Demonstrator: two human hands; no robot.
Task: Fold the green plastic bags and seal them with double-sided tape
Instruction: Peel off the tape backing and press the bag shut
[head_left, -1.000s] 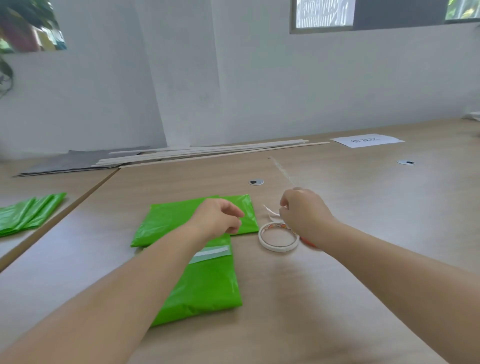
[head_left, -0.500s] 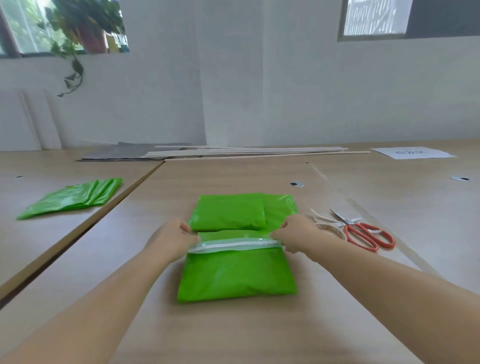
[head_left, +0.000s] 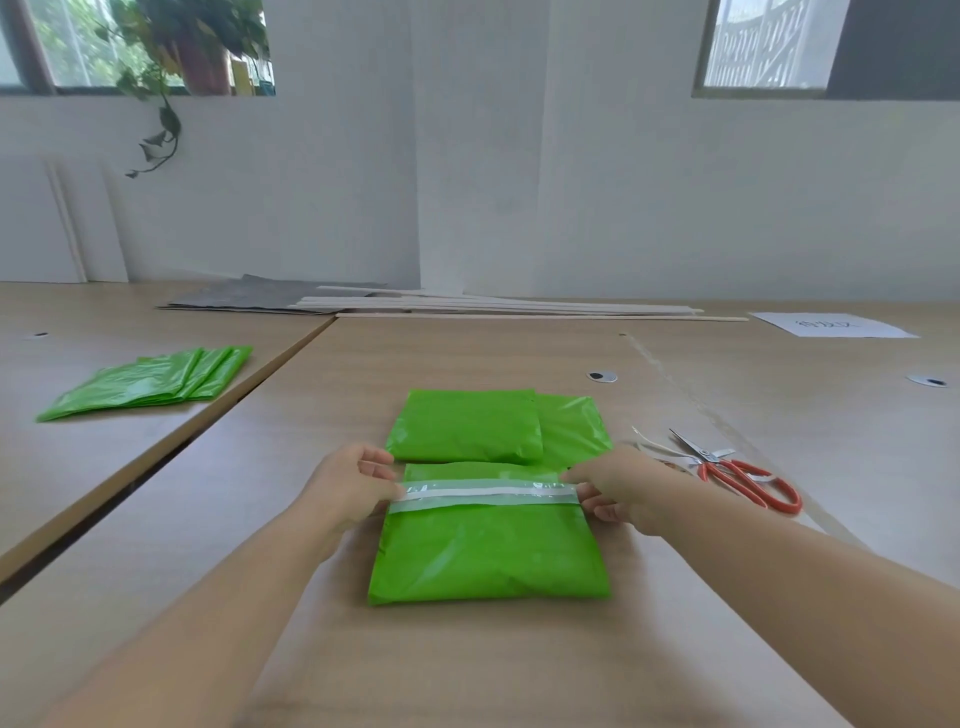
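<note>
1. Head view: folded green bag (head_left: 488, 556) flat on the wooden surface (head_left: 467, 665), tape strip (head_left: 488, 493) across its top.
2. Left hand (head_left: 348, 491) and right hand (head_left: 621, 488) pinching the strip ends.
3. Behind, touching: second folded bag (head_left: 467, 431).
4. Far right: paper sheet (head_left: 831, 325), writing unreadable.

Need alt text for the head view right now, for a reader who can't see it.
Left hand and right hand pinch the ends of a tape strip across a folded green bag on a wooden table. Finished bags lie behind it; red-handled scissors to the right.
</note>
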